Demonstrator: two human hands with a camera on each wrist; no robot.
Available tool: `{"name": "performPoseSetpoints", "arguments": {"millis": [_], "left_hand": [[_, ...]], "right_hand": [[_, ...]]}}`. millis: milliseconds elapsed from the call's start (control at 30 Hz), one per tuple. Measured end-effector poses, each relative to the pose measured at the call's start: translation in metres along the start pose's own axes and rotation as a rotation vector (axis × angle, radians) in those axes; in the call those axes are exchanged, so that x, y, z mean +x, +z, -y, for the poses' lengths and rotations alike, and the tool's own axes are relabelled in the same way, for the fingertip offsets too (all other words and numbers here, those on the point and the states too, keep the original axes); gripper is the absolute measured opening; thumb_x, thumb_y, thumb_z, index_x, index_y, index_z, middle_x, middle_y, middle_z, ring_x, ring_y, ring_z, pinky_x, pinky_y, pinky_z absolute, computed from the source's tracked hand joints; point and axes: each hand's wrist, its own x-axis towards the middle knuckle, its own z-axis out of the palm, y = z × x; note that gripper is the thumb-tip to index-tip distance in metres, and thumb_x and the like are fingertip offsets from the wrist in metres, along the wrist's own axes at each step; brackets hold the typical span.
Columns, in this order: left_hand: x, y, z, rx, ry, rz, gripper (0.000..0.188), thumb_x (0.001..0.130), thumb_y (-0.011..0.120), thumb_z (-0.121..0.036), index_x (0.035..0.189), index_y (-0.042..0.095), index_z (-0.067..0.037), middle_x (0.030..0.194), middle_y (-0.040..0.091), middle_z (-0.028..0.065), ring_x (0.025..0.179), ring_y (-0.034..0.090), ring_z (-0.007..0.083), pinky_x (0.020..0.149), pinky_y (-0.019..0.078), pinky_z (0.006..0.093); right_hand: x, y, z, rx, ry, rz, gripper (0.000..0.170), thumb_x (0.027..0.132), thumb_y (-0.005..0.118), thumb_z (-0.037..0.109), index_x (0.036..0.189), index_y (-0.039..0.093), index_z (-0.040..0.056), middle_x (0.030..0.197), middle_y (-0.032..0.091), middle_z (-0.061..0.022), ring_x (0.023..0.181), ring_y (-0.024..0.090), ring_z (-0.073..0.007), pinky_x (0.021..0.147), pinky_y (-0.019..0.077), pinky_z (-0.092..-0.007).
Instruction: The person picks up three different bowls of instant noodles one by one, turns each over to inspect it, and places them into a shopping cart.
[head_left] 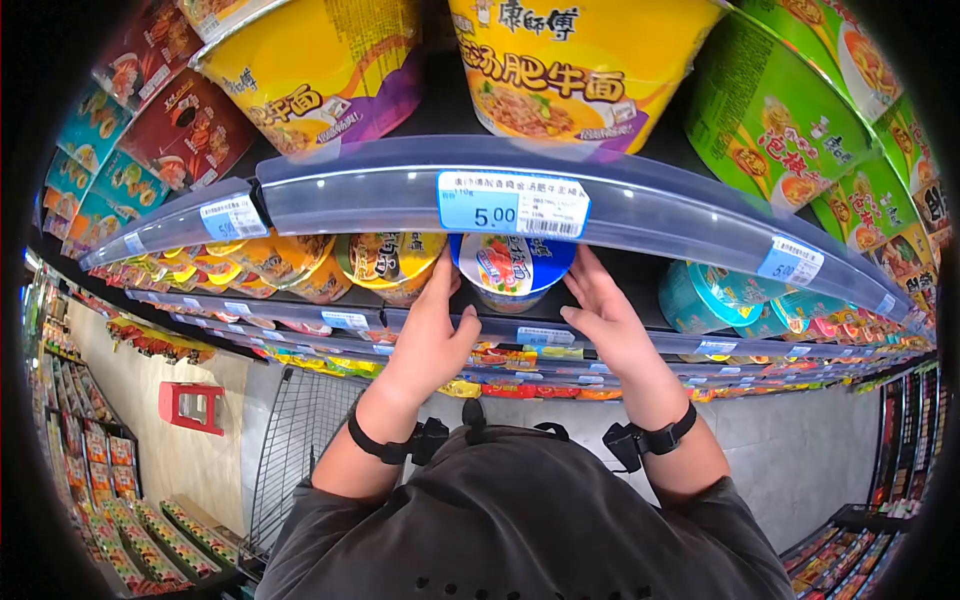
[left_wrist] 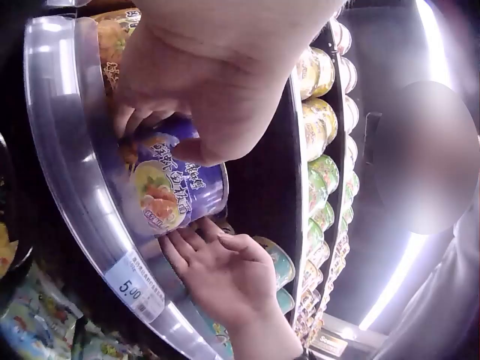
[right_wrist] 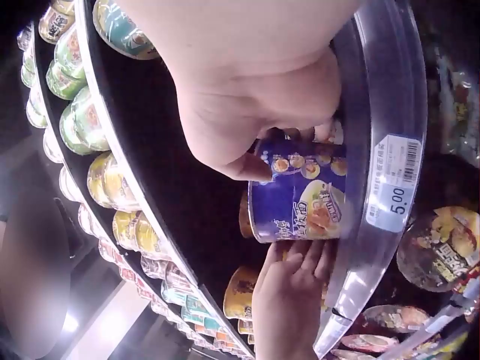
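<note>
A blue instant noodle cup sits on a shelf below a clear price rail, between my two hands. My left hand touches the cup's left side with nearly straight fingers. From the other side, the extended fingers of my right hand meet it. Both thumbs stand away from the cup in the head view. In the left wrist view the right hand has its palm showing, fingertips at the cup. The left hand lays its fingers along the cup in the right wrist view.
Yellow noodle buckets and green ones fill the shelf above. Yellow cups stand to the left, teal cups to the right. Behind are a shopping cart and a red stool.
</note>
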Motion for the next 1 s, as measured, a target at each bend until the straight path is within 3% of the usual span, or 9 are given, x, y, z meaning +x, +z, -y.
{"name": "performPoseSetpoints", "arguments": {"millis": [100,167,300,367,467,700,933,1000], "left_hand": [[0.001,-0.002,0.002,0.089,0.005,0.011,0.083,0.087,0.052,0.011,0.16,0.015,0.005,0.153,0.042,0.0255,0.146,0.042,0.032,0.12,0.0319,0.0406],[0.001,-0.005,-0.003,0.127,0.034,0.039,0.085,0.085,0.06,0.002,0.159,0.018,0.006,0.147,0.043,0.0325,0.138,0.046,0.0455,0.114,0.0382,0.0436],[-0.007,-0.004,-0.028,0.22,0.117,0.049,0.085,0.084,0.061,0.002,0.158,0.02,0.006,0.146,0.044,0.0316,0.137,0.046,0.0461,0.113,0.0387,0.0438],[-0.014,0.0,-0.04,0.282,0.203,0.015,0.083,0.085,0.059,0.005,0.158,0.022,0.005,0.146,0.045,0.0271,0.137,0.049,0.0374,0.114,0.0369,0.0402],[-0.03,0.01,-0.056,0.282,0.216,-0.024,0.081,0.082,0.059,0.005,0.156,0.027,0.007,0.144,0.046,0.0265,0.135,0.047,0.0391,0.114,0.0359,0.041],[-0.096,0.034,-0.071,0.303,0.138,-0.103,0.079,0.079,0.06,0.006,0.153,0.032,0.009,0.144,0.046,0.027,0.134,0.047,0.0419,0.115,0.0334,0.0418],[-0.178,0.04,-0.062,0.379,-0.039,-0.172,0.08,0.079,0.058,0.008,0.155,0.031,0.005,0.144,0.044,0.0254,0.137,0.045,0.0401,0.116,0.0338,0.0409],[-0.203,0.037,-0.057,0.35,-0.12,-0.155,0.081,0.081,0.057,0.008,0.156,0.03,0.004,0.142,0.046,0.024,0.135,0.048,0.0381,0.114,0.0378,0.0401]], "right_hand": [[0.0,0.0,0.001,0.011,0.044,-0.016,0.091,0.084,0.053,-0.015,0.163,0.012,0.0023,0.171,0.011,-0.0185,0.158,0.01,-0.0307,0.127,0.0123,-0.0474],[-0.003,-0.003,0.0,0.009,0.036,-0.017,0.09,0.084,0.052,-0.015,0.163,0.014,0.0017,0.17,0.013,-0.0176,0.158,0.011,-0.0295,0.127,0.0144,-0.0476],[-0.017,-0.001,0.019,-0.037,-0.044,-0.032,0.09,0.082,0.051,-0.016,0.163,0.016,0.0022,0.169,0.017,-0.0158,0.158,0.013,-0.0281,0.126,0.0176,-0.0479],[-0.028,-0.002,0.03,-0.073,-0.091,-0.004,0.092,0.08,0.05,-0.016,0.164,0.016,0.0032,0.167,0.021,-0.0146,0.157,0.017,-0.0271,0.126,0.0195,-0.0476],[-0.052,-0.006,0.034,-0.101,-0.12,0.038,0.092,0.08,0.048,-0.016,0.164,0.017,0.0033,0.166,0.022,-0.0141,0.156,0.021,-0.0274,0.126,0.0206,-0.0465],[-0.105,-0.007,0.03,-0.223,-0.109,0.145,0.085,0.084,0.052,-0.014,0.162,0.022,0.0021,0.165,0.027,-0.0197,0.153,0.03,-0.0306,0.123,0.0287,-0.0433],[-0.139,0.012,-0.015,-0.133,0.033,0.285,0.077,0.088,0.055,-0.01,0.16,0.027,0.0002,0.164,0.03,-0.0213,0.151,0.034,-0.0311,0.122,0.0309,-0.042],[-0.145,0.022,-0.027,-0.168,0.101,0.367,0.077,0.089,0.056,-0.009,0.16,0.027,0.0007,0.164,0.031,-0.0212,0.15,0.035,-0.0309,0.122,0.0317,-0.0419]]}}
